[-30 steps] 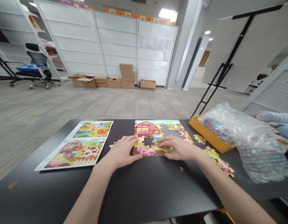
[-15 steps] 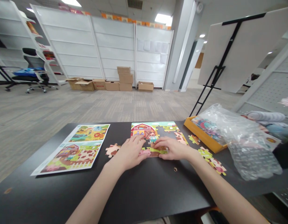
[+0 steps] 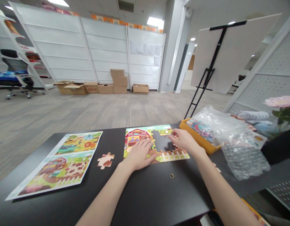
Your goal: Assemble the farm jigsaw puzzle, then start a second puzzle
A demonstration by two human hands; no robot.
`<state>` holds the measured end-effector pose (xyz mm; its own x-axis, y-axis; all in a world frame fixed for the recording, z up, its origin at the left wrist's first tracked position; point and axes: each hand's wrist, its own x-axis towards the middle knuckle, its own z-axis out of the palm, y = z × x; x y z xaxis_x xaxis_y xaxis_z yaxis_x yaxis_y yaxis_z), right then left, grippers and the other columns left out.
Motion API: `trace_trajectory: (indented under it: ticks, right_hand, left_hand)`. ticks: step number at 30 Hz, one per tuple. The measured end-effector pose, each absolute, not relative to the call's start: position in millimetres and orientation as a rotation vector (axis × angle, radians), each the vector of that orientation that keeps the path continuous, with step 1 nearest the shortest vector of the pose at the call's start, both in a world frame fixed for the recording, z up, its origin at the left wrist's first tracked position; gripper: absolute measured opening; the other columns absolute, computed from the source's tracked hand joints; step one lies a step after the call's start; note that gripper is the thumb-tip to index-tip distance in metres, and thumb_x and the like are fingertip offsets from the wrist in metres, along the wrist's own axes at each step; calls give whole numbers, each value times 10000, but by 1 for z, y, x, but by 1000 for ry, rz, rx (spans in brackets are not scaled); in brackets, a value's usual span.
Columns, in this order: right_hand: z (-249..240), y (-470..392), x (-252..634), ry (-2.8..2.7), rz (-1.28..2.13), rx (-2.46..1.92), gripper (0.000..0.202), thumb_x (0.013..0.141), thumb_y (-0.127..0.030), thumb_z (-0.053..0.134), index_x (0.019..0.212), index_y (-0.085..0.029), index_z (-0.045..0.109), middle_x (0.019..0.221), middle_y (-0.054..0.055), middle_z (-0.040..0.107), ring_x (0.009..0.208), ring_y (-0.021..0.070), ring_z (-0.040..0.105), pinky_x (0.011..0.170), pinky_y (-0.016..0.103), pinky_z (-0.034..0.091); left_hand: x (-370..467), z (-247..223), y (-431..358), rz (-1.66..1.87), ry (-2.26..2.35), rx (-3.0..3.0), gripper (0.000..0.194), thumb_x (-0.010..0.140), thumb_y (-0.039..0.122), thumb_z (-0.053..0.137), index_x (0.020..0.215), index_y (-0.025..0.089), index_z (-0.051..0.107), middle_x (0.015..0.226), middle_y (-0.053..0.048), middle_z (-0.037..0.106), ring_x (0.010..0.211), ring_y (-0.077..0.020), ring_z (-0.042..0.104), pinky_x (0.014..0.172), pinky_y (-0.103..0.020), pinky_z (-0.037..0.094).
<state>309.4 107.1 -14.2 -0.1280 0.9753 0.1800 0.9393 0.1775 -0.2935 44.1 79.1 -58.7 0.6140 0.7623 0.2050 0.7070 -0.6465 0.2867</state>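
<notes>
On a black table, farm puzzle sits near the far edge, part-built: barn at left, fence along the near side, irregular gap right of middle. Left hand open, palm down over the puzzle's left half. Right hand at its right side, fingers bent; can't tell if they're pinching a piece. Loose piece lies between puzzle and printed sheet. Room: carpet floor, cardboard boxes along white shelving, office chair left, white board on black stand right.

Clearance: far side tight, puzzle nearly at table edge. Yellow box limits the right, plastic bag partly over it. Most room is between puzzle and near edge, small round hole there.

Vs 1 s ago: right hand shifted from puzzle's near edge to its right side, left hand still on puzzle. Loose piece, mostly hidden by left hand then, now shows whole.
</notes>
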Motion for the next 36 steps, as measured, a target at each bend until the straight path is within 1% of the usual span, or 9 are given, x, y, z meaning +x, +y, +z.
trace_trajectory:
  ticks: [2, 4, 7, 11, 16, 22, 26, 30, 36]
  right_hand:
    - [-18, 114, 323, -2030, 76, -2098, 391, 890, -533, 609, 941, -152, 681, 949, 150, 739, 903, 286, 690, 713, 316, 457]
    - [-22, 118, 328, -2017, 75, -2221, 444, 855, -579, 627, 968, -152, 674, 984, 166, 738, 939, 310, 690, 689, 316, 444]
    - [-26, 119, 324, -2024, 64, -2274, 469, 802, -566, 670, 1039, -160, 658, 1034, 168, 735, 969, 325, 688, 677, 319, 434]
    - [-27, 118, 316, -2017, 44, -2290, 442, 821, -537, 637, 1069, -171, 640, 1036, 160, 730, 977, 326, 687, 683, 326, 434]
    - [-29, 121, 314, -1949, 96, -2324, 392, 810, -525, 631, 1022, -196, 630, 986, 135, 734, 957, 311, 691, 679, 319, 431]
    - [-32, 123, 315, -1829, 208, -2338, 402, 802, -544, 626, 1007, -198, 610, 931, 122, 739, 868, 280, 702, 633, 298, 406]
    - [-33, 123, 314, -1846, 149, -2293, 377, 799, -517, 634, 995, -196, 602, 921, 120, 730, 857, 270, 691, 628, 292, 390]
    - [-34, 124, 314, -1888, 85, -2266, 329, 799, -466, 645, 971, -188, 618, 922, 116, 720, 879, 269, 678, 629, 288, 375]
    - [-37, 125, 316, -1987, 59, -2182, 371, 866, -513, 602, 1027, -193, 696, 1017, 124, 699, 914, 257, 661, 708, 293, 417]
  left_hand:
    - [45, -58, 78, 455, 1224, 2664, 625, 975, 561, 456, 1441, 147, 501, 1552, -153, 478, 1460, -312, 396, 1210, -494, 310]
    - [46, -57, 78, 446, 1231, 2664, 632, 975, 557, 456, 1441, 134, 502, 1549, -158, 480, 1454, -320, 401, 1209, -502, 310]
    - [46, -58, 78, 469, 1238, 2666, 623, 971, 554, 463, 1437, 142, 508, 1540, -156, 492, 1446, -321, 412, 1204, -502, 318]
    - [46, -59, 78, 489, 1229, 2670, 627, 971, 560, 458, 1436, 142, 508, 1534, -153, 499, 1442, -325, 414, 1202, -516, 315]
    - [46, -58, 77, 500, 1228, 2667, 637, 968, 561, 464, 1435, 130, 508, 1527, -161, 503, 1435, -330, 420, 1195, -523, 325]
    - [46, -58, 77, 512, 1221, 2671, 612, 966, 552, 470, 1417, 141, 522, 1513, -158, 516, 1427, -326, 429, 1195, -513, 325]
    - [46, -57, 77, 508, 1223, 2668, 604, 974, 552, 451, 1410, 141, 526, 1514, -160, 514, 1433, -324, 422, 1194, -509, 325]
    - [46, -57, 77, 496, 1224, 2669, 586, 979, 533, 445, 1403, 138, 528, 1519, -166, 508, 1436, -321, 417, 1196, -506, 317]
    - [46, -57, 77, 487, 1228, 2654, 582, 981, 540, 440, 1412, 158, 521, 1535, -159, 495, 1451, -321, 402, 1199, -508, 309]
